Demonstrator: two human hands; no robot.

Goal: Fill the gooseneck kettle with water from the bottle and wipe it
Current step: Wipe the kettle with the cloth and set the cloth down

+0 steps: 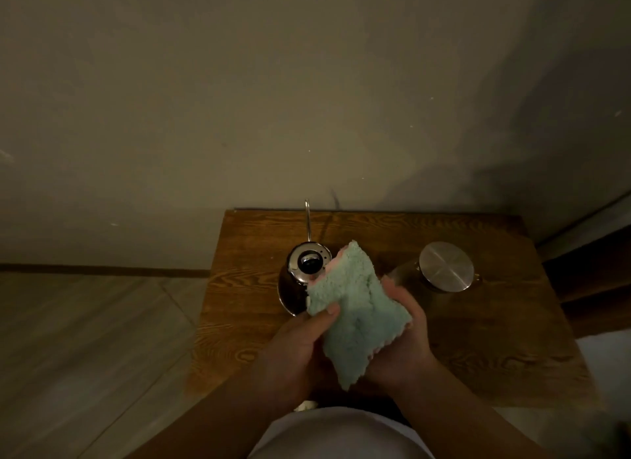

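A steel gooseneck kettle (300, 270) stands on the wooden table (478, 339), lid on, with its thin spout rising toward the wall. A fluffy green cloth (355, 308) with a pink edge is held above the table just right of the kettle, and its upper corner overlaps the kettle's lid. My left hand (297, 346) pinches the cloth's left edge with the thumb on top. My right hand (403, 332) cups the cloth from the right and from below. A clear bottle (444, 267) with a round metal cap stands to the right.
The small table sits against a plain wall, with tiled floor (85, 339) to its left. Dark furniture (594, 281) is close on the right. My white clothing (341, 434) fills the bottom centre. The light is dim.
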